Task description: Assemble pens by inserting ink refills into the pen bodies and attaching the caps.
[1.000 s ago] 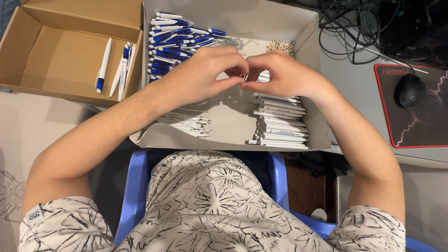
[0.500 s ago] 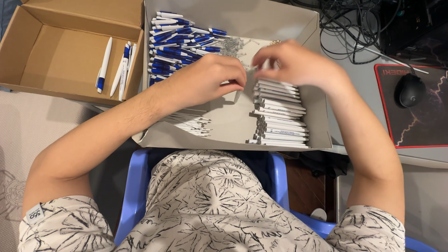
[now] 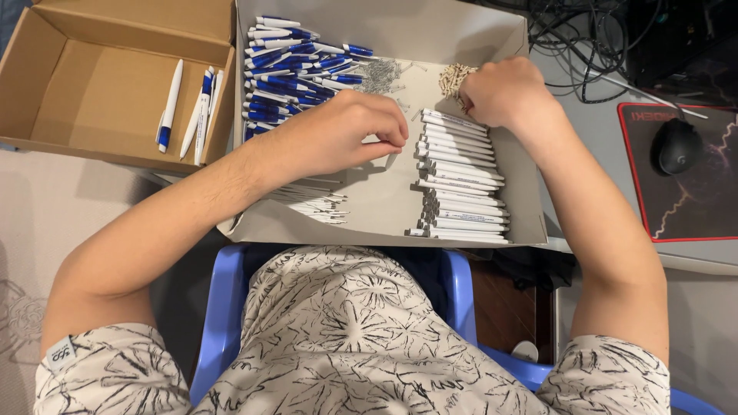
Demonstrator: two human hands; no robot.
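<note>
Head view, pt. seated on blue chair, both hands over shallow grey tray on the surface. L hand at tray centre, fingers curled, thumb and forefinger pressed together on a small thin pen part; too small to id. R hand at tray's far-right area, fingers closed into the pile of small tan pieces; whether it holds any, cannot tell. Tray contents: blue pen parts heaped at far-left corner; small heap of metal springs just beside them, between blue heap and tan pile; white pen barrels stacked in a neat column along right side, running from below R hand to near edge; thin white refills in a loose bunch at near-left, partly under L forearm. Brown cardboard box touching tray's left edge; holds a few assembled white-and-blue pens lying against its right wall, one apart toward the middle. Right of tray, well apart: black mouse on dark mouse pad w/ red border; tangle of black cables at far edge of surface.
</note>
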